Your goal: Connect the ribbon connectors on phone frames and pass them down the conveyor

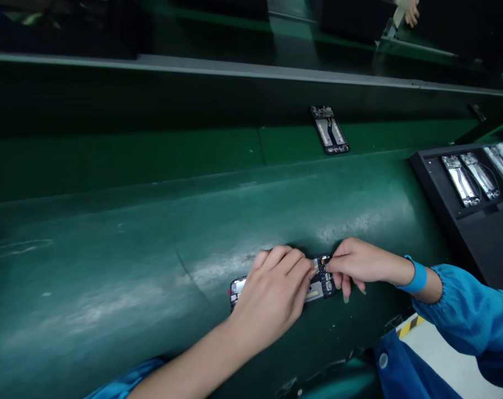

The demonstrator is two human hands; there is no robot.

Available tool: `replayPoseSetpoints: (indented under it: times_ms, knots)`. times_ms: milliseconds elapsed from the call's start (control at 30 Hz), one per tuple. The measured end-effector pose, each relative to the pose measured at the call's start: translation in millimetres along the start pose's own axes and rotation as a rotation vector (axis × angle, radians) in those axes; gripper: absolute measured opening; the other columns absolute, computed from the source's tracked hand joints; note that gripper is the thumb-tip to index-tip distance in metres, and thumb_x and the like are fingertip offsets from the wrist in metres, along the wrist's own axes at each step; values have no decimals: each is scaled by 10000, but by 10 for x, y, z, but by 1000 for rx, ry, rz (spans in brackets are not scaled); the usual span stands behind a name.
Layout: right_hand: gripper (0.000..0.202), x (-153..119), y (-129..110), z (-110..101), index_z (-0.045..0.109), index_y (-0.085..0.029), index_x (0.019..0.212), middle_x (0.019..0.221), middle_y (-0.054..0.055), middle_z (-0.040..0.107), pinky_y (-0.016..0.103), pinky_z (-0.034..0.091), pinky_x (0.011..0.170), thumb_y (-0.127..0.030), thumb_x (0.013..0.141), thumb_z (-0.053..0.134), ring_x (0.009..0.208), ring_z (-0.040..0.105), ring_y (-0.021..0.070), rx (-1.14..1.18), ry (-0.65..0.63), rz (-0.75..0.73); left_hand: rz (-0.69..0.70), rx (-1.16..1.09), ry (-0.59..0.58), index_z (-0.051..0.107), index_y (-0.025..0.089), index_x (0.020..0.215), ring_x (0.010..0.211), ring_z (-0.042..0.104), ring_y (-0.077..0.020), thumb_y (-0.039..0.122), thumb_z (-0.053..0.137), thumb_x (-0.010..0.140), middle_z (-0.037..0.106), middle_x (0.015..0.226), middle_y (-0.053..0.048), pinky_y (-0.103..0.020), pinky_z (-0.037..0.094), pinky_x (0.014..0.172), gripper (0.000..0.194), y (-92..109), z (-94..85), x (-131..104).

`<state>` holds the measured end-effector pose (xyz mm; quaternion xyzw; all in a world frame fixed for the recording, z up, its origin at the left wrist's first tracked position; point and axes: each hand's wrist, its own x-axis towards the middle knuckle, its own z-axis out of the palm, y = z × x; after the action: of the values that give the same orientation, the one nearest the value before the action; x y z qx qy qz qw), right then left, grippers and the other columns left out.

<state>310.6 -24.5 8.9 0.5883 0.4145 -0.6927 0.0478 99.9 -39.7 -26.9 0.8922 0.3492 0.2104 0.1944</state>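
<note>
An opened phone point(315, 292) lies flat on the green work surface with its inner parts showing. Across its middle rests my left hand point(274, 285), fingers curled over it and gripping it, so much of the phone is hidden. At the phone's right end my right hand point(355, 263) has its thumb and forefinger pinched together over the circuit board, while the other fingers bend below. Whatever lies between those fingertips is too small or hidden to make out. A blue band point(417, 275) circles my right wrist.
Another opened phone point(329, 130) lies on the darker green strip point(193, 158) behind. To the right, a black tray point(490, 233) holds several phone bodies point(461, 180). A grey rail point(235, 67) crosses the back. Beyond it, another person's hand point(411, 12) shows at top right.
</note>
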Motion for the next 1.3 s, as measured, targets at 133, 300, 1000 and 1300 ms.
replayPoseSetpoints:
  times_ms: [133,300,1000,1300]
  knots:
    - [364,-12,-25,-26,627,-141,569,483,10,627,154,350,337,-138,909,496,312,436,67,-76,8,-13,-10,-9,-11,627,196,892,820,513,-234,218,448,1023,649,846,-51,-378,326,693,223,-1,-1,-7]
    - [312,-44,-23,-59,690,-142,639,468,-23,604,153,314,334,-164,902,523,306,404,58,-166,93,-98,-5,4,-12,610,196,891,822,507,-233,233,451,1031,634,835,-48,-380,329,698,215,-8,-15,15]
    - [344,-36,-75,-48,671,-166,581,429,-26,580,195,363,435,-214,898,545,363,462,83,-234,79,-67,48,161,-51,614,169,841,773,470,-220,104,496,967,584,806,-51,-366,319,709,185,-16,95,206]
    - [490,-128,-25,74,620,-195,470,357,-23,470,251,400,543,-319,936,538,411,512,122,-483,317,-168,-27,132,-32,595,167,828,752,465,-219,162,400,1021,591,805,-62,-369,309,691,274,16,99,218]
